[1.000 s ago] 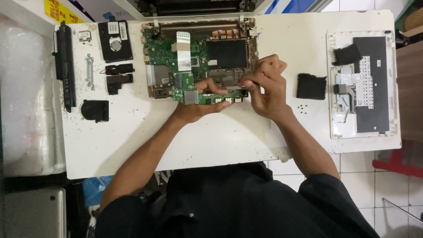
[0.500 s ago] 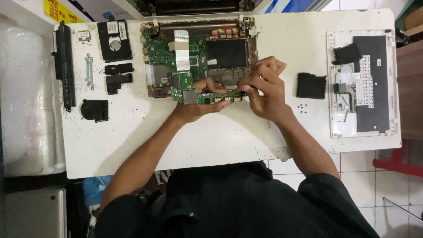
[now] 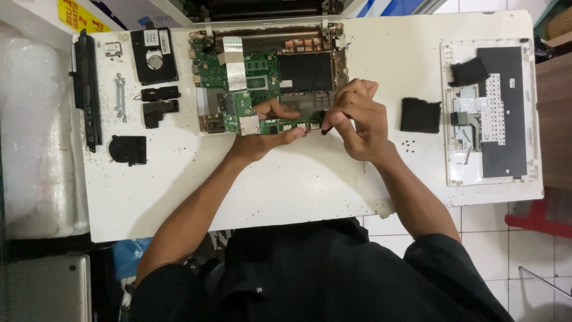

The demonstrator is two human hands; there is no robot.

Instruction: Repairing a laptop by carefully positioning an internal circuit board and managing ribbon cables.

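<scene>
Left hand [image 3: 265, 128] pinching the green motherboard's [image 3: 241, 89] near edge inside the opened laptop base [image 3: 339, 56] on the white table [image 3: 286, 179], right hand [image 3: 357, 116] gripping a small dark tool [image 3: 323, 121] there, risking a slip gouging the board.

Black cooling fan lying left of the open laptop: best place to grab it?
Pinch the cooling fan across its flat outer edges, coming from above. It lies flat on the white table, apart from the other parts, so both sides are free for fingers.

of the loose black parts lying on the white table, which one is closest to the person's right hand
The square black pad, just right of the right hand. The fan and other black parts lie far left, beyond the green motherboard.
</scene>
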